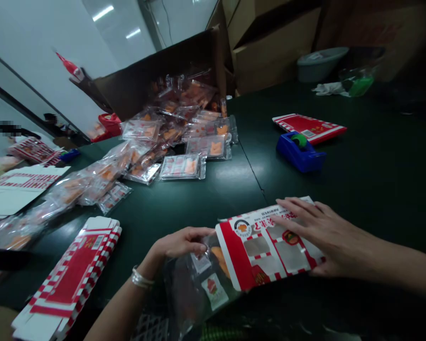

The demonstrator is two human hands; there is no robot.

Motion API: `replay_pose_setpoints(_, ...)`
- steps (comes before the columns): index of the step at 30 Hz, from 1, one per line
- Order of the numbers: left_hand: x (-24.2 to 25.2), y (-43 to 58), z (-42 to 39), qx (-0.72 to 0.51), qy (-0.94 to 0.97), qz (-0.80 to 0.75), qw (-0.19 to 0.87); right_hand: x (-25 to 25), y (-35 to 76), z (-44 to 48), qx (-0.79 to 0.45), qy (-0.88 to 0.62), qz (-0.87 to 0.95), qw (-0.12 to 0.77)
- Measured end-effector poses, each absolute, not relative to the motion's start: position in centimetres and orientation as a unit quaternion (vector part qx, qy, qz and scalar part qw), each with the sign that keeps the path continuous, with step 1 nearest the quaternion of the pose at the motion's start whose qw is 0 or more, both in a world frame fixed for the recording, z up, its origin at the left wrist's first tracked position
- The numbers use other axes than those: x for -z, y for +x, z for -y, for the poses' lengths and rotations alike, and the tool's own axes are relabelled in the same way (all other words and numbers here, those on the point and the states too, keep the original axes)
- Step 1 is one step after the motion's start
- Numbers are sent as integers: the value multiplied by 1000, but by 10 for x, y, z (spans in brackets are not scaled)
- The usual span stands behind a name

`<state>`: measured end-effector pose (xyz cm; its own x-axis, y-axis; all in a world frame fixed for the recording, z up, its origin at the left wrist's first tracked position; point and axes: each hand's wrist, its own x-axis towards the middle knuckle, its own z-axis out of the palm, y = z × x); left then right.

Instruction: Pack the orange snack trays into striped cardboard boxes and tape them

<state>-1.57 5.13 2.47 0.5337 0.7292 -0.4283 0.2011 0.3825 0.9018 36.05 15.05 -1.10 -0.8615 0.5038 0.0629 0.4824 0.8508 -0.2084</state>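
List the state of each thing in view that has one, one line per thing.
left hand: fingers curled at the packet's top
right hand: open, spread flat on the carton
clear plastic packet: sealed state unclear, orange contents showing, against the carton's end
red-and-white carton: flattened, lying under the right hand
stack of flat cartons: folded flat, stacked
cardboard box: open, tilted, with packets heaped out of it
blue tape dispenser: upright
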Motion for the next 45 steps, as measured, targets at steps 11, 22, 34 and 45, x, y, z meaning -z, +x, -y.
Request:
replay_pose_setpoints(11, -26, -28, -116, -137, 576, -450, 668, 22, 356, -167, -163, -289, 944, 1)
replay_pose_setpoints(22, -20, -9, -117, -162, 512, -502, 678, 23, 343, -164, -177, -300, 937, 9)
replay_pose_setpoints(34, -2, -5, -14, -331, 332, -558, 685, 15, 331, -139, -240, -276, 930, 38)
replay_pose_setpoints(45, -19, 63, -21, -369, 276, -483, 745, 10, 296, -110, -249, -262, 929, 72)
